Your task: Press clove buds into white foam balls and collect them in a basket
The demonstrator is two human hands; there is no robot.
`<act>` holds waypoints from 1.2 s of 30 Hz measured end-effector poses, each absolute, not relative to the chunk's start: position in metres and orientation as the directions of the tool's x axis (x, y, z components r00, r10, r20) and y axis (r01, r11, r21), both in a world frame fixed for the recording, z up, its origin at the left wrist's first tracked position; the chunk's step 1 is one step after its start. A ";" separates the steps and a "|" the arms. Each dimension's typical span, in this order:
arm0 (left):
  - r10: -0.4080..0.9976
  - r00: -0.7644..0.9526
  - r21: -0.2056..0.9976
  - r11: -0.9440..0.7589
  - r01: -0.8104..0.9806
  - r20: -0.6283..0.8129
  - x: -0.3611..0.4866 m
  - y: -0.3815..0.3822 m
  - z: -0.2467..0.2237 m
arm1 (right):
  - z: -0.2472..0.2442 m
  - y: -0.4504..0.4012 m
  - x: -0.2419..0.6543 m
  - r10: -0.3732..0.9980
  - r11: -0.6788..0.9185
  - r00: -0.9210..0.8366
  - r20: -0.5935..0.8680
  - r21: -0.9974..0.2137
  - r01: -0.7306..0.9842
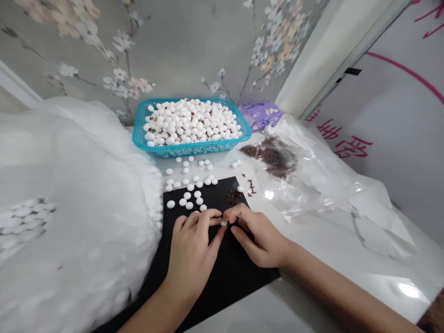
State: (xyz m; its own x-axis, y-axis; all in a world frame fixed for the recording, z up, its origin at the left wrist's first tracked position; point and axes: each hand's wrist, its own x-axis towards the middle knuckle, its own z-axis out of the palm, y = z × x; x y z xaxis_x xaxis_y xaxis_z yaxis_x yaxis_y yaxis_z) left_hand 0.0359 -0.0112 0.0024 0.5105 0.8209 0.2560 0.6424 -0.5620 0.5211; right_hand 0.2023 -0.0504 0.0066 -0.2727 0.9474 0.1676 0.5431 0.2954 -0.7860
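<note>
Above a black mat (222, 273) my two hands meet at one small white ball (224, 223). My left hand (197, 236) pinches the ball between thumb and fingers. My right hand (255, 236) has its index fingertip at the ball's top, with its thumb a little apart below; whether a tiny piece sits under that fingertip is hidden. Just beyond the fingers lies a small heap of dark brown bits (233, 197) on the mat. Loose white balls (187, 195) are scattered on the mat's far left part and on the table behind it.
A blue basket (190, 150) full of white balls with brown bits showing stands at the back. A large translucent bag (79, 185) of white balls fills the left. To the right are a clear bag of brown pieces (277, 159) and a purple packet (262, 115).
</note>
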 end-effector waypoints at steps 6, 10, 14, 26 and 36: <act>0.824 0.510 0.514 -0.558 0.651 0.247 0.037 -0.011 0.003 | 0.006 -0.050 0.201 0.979 0.194 -0.164 0.121 -0.807 0.558; 0.821 0.513 0.492 -0.565 0.662 0.251 0.038 -0.011 0.004 | 0.002 -0.042 0.218 0.945 0.140 0.147 0.292 -0.768 0.625; 0.801 0.544 0.446 -0.594 0.669 0.251 0.038 -0.012 0.005 | -0.003 -0.034 0.230 0.941 0.169 0.065 0.332 -0.628 0.759; 0.805 0.529 0.454 -0.590 0.667 0.269 0.039 -0.013 0.007 | -0.015 -0.034 0.231 0.914 0.314 -0.166 0.371 -0.387 0.867; 0.858 0.406 0.459 -0.512 0.726 0.314 0.036 -0.009 0.008 | -0.008 -0.035 0.230 0.919 0.256 -0.144 0.366 -0.278 0.926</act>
State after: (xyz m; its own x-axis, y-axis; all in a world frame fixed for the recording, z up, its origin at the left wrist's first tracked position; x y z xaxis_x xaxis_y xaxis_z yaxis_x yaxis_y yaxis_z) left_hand 0.0362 -0.0090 0.0082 0.4062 0.8582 0.3138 0.7260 -0.5117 0.4595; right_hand 0.2298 -0.0345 -0.0081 -0.1441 0.9193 0.3663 0.9258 0.2560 -0.2782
